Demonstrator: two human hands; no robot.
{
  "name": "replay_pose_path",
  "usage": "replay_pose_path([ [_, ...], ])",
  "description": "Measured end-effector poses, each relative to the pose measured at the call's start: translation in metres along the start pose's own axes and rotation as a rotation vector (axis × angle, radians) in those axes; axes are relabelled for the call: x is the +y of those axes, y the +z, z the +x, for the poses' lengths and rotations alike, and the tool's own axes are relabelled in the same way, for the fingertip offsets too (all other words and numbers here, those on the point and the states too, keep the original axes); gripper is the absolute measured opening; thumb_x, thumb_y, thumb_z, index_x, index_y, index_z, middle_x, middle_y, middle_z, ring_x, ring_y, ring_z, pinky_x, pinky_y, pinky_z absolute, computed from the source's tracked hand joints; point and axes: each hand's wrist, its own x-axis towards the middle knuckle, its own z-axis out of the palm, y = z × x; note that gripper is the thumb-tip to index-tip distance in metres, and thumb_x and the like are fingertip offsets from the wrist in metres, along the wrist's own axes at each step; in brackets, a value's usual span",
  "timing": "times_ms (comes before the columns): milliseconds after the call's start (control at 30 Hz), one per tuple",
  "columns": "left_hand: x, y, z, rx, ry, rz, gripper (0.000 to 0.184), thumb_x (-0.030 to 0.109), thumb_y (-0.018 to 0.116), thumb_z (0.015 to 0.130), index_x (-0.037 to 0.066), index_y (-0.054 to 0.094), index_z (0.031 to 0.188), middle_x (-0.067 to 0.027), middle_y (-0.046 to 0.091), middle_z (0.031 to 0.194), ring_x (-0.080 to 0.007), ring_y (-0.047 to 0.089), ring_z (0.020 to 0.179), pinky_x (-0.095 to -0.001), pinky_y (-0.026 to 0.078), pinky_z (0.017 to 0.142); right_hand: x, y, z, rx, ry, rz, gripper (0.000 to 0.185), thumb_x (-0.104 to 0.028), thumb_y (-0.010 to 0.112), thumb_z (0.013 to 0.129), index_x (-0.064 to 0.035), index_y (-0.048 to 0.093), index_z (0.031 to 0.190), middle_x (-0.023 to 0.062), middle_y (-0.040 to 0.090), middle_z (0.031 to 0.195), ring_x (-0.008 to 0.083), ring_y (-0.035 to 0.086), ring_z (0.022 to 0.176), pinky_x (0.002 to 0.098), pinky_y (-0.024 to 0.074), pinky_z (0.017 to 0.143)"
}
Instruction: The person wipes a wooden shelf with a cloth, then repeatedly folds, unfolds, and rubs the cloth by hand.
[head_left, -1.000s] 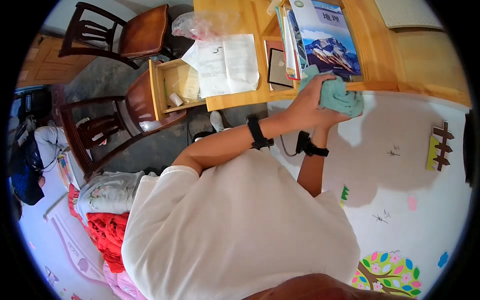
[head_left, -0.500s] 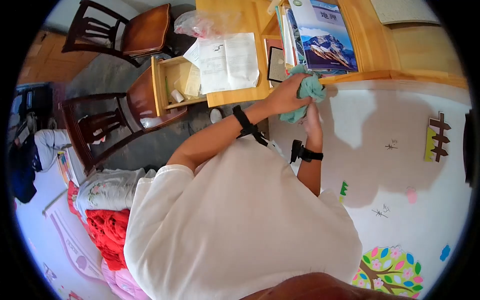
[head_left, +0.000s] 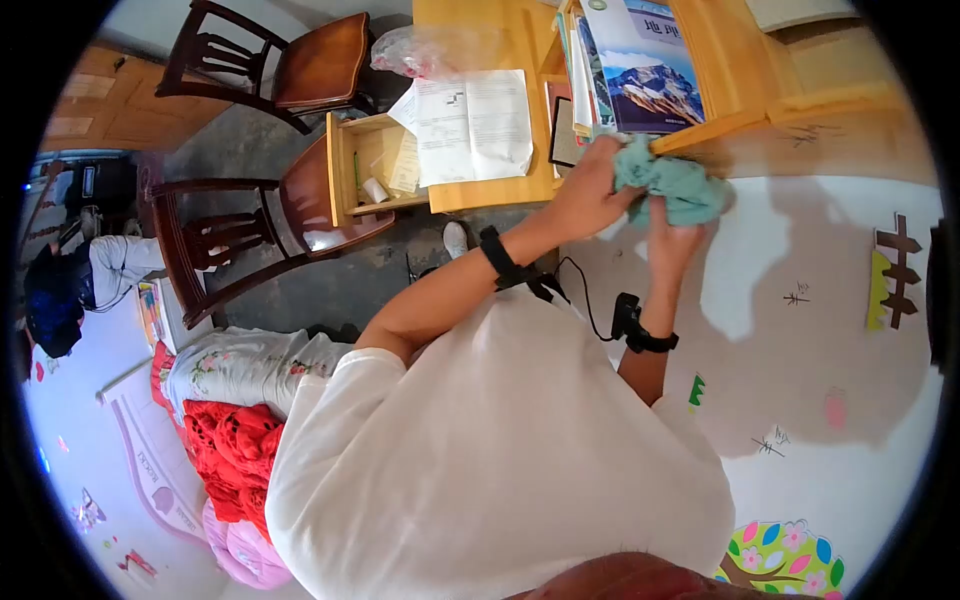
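Note:
A crumpled green cloth (head_left: pixel 685 188) is bunched between my two hands at the wooden edge beside the books. My left hand (head_left: pixel 596 192) is closed on the cloth's left end, with its fingertips partly hidden in the folds. From below, my right hand (head_left: pixel 672 238) grips the cloth, its fingers mostly covered by the fabric. Just above the cloth lies a blue book (head_left: pixel 645 70) with a mountain on its cover, on top of other books. Both wrists wear black straps.
Printed papers (head_left: pixel 473 125) lie on the wooden desk (head_left: pixel 480 197), near a clear plastic bag (head_left: pixel 408 52). An open drawer (head_left: pixel 338 172) juts out beside brown chairs (head_left: pixel 215 240). A stickered white wall (head_left: pixel 800 390) is at right. Red fabric (head_left: pixel 230 450) and another person's legs (head_left: pixel 125 265) are at left.
Both hands have moved right along the wooden edge with the cloth, which now spreads out farther to the right. The whole view has shifted slightly.

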Motion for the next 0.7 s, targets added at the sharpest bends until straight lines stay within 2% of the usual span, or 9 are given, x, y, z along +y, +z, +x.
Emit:
replay_pose_path([
  [33,-0.019,0.008,-0.011,-0.002,0.006,0.002,0.037,0.007,0.065,0.081,-0.001,0.046,0.112,-0.0192,0.048,0.103,-0.0374,0.049,0.1,-0.0411,0.04,0.088,0.011,0.001,-0.004,0.005,-0.003,0.003,0.028,-0.013,0.073,0.079,0.0018,0.065,0.102,0.0105,0.07,0.095,0.0196,0.065,0.087,0.0335,0.0491,0.08],
  [100,-0.044,0.016,-0.032,-0.11,-0.199,-0.042,0.035,0.015,0.058,0.088,0.0,0.045,0.118,-0.0224,0.045,0.11,-0.0398,0.047,0.105,-0.0419,0.038,0.094,0.021,0.006,-0.007,-0.164,0.107,-0.253,0.029,-0.015,0.074,0.078,0.0013,0.065,0.101,0.0122,0.07,0.095,0.0218,0.066,0.087,0.0346,0.049,0.08],
  [133,-0.044,0.015,-0.038,-0.149,-0.28,-0.034,0.035,0.019,0.053,0.093,0.0,0.044,0.122,-0.0244,0.042,0.115,-0.0413,0.046,0.107,-0.0425,0.036,0.097,0.021,0.008,-0.011,-0.132,0.067,-0.212,0.03,-0.018,0.074,0.08,0.0027,0.064,0.099,0.0133,0.07,0.095,0.024,0.066,0.087,0.0352,0.0489,0.08],
  [267,-0.024,0.024,-0.052,-0.09,-0.275,-0.039,0.034,0.016,0.052,0.092,-0.001,0.048,0.121,-0.0246,0.042,0.117,-0.0418,0.04,0.109,-0.0439,0.032,0.099,0.014,0.001,-0.024,-0.021,0.05,-0.027,0.038,-0.02,0.072,0.082,0.0049,0.06,0.108,0.0149,0.068,0.101,0.0239,0.064,0.093,0.0355,0.0479,0.084],
  [333,0.005,0.016,-0.034,-0.088,-0.247,-0.03,0.033,0.01,0.05,0.092,-0.003,0.046,0.121,-0.0263,0.039,0.119,-0.0426,0.039,0.11,-0.0444,0.032,0.1,-0.002,-0.005,-0.018,0.098,0.016,0.181,0.052,-0.02,0.07,0.085,0.0056,0.047,0.124,0.018,0.059,0.119,0.0242,0.058,0.107,0.0359,0.0431,0.094],
  [367,0.02,0.012,-0.026,-0.089,-0.243,-0.03,0.033,0.01,0.05,0.092,-0.003,0.046,0.121,-0.0263,0.039,0.119,-0.0426,0.039,0.11,-0.0444,0.032,0.1,-0.014,-0.009,-0.013,0.102,0.013,0.182,0.052,-0.02,0.07,0.085,0.0056,0.047,0.124,0.018,0.059,0.119,0.0242,0.058,0.107,0.0359,0.0431,0.094],
  [467,0.054,0.003,-0.01,0.006,-0.063,-0.039,0.038,0.008,0.053,0.089,-0.005,0.04,0.123,-0.0264,0.037,0.118,-0.0439,0.038,0.112,-0.0443,0.033,0.1,-0.05,-0.024,-0.004,0.113,-0.148,0.298,0.06,-0.015,0.063,0.089,0.0024,0.032,0.137,0.0172,0.039,0.138,0.0254,0.041,0.124,0.039,0.0324,0.105],
  [567,0.062,0.004,-0.005,0.053,-0.014,-0.089,0.046,0.004,0.056,0.087,-0.004,0.034,0.126,-0.0251,0.035,0.118,-0.0441,0.038,0.113,-0.0436,0.034,0.099,-0.063,-0.027,0.0,0.154,-0.263,0.281,0.056,-0.015,0.063,0.089,0.0039,0.036,0.134,0.0166,0.044,0.135,0.0255,0.045,0.12,0.0388,0.0335,0.104],
  [700,0.04,0.008,-0.002,0.09,-0.001,-0.167,0.056,0.002,0.055,0.085,-0.004,0.025,0.132,-0.0234,0.043,0.118,-0.0401,0.048,0.113,-0.0424,0.039,0.096,-0.034,-0.015,0.005,-0.002,-0.131,0.229,0.042,-0.013,0.066,0.086,0.004,0.051,0.121,0.0161,0.056,0.121,0.0265,0.052,0.113,0.0399,0.0363,0.101],
])
